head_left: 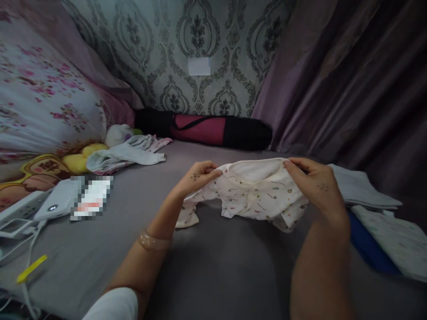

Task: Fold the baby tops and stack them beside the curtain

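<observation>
A small white baby shirt (253,195) with a scattered print of little coloured figures is stretched between my two hands over the grey bed sheet (213,275). Its rounded neck opening faces up and toward me. My left hand (200,178) pinches the shirt at one shoulder, thumb on top. At the other shoulder my right hand (312,182) grips the cloth between thumb and fingers. A sleeve hangs below my left hand, close to the sheet. The lower part of the shirt droops beneath my right hand.
Folded white clothes (363,186), a printed cloth (396,240) and a blue item (370,242) lie at right. Crumpled clothes (130,153), plush toys (80,158), a white power strip (20,206) and cables are at left. A black-and-red bag (200,129) lies along the wall.
</observation>
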The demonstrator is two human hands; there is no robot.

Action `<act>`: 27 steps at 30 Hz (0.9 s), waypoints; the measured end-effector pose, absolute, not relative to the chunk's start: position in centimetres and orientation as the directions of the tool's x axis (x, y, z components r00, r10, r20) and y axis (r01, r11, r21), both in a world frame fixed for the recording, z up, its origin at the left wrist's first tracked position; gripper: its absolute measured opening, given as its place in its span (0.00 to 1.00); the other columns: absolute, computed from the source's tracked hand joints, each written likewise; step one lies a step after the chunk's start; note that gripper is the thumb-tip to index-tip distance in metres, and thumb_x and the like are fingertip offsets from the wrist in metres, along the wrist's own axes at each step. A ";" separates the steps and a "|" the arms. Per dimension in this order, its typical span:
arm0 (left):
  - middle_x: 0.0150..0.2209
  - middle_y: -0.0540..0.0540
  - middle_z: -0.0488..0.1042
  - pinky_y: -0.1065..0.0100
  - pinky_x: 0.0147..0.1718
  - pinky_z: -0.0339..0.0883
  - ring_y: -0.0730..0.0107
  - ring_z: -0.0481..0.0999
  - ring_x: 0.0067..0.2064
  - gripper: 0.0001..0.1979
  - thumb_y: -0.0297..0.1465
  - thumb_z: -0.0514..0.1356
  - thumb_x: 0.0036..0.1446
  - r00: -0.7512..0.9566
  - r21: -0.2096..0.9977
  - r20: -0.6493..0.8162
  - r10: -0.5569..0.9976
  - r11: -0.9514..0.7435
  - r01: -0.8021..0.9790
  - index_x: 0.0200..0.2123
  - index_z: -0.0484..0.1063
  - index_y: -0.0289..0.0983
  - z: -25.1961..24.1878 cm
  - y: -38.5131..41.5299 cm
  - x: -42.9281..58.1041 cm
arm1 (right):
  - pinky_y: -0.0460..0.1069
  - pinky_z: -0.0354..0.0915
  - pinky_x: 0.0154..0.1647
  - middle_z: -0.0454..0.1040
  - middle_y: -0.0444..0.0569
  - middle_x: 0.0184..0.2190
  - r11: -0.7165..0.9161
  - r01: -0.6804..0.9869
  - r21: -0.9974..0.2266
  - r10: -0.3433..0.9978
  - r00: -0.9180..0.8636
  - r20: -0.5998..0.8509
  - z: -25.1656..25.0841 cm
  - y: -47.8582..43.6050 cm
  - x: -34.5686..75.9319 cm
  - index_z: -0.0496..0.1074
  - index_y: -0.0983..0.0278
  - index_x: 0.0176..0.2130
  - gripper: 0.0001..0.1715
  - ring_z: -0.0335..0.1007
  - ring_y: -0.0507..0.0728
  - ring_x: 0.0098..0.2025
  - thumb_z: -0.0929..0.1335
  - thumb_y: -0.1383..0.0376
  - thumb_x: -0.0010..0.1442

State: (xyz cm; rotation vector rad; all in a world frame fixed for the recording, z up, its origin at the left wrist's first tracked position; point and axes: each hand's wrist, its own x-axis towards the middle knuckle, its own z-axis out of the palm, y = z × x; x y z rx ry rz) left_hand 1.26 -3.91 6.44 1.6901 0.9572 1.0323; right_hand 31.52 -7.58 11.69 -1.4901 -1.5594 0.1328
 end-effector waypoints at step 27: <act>0.22 0.51 0.68 0.75 0.21 0.54 0.77 0.63 0.24 0.18 0.44 0.65 0.51 0.057 0.831 0.489 0.870 -0.485 0.273 0.27 0.74 0.33 13.7 -5.7 -0.3 | 0.52 0.65 0.34 0.78 0.47 0.29 0.348 0.751 -0.561 0.831 0.029 0.555 14.9 -9.1 30.1 0.76 0.61 0.32 0.19 0.73 0.59 0.33 0.68 0.48 0.57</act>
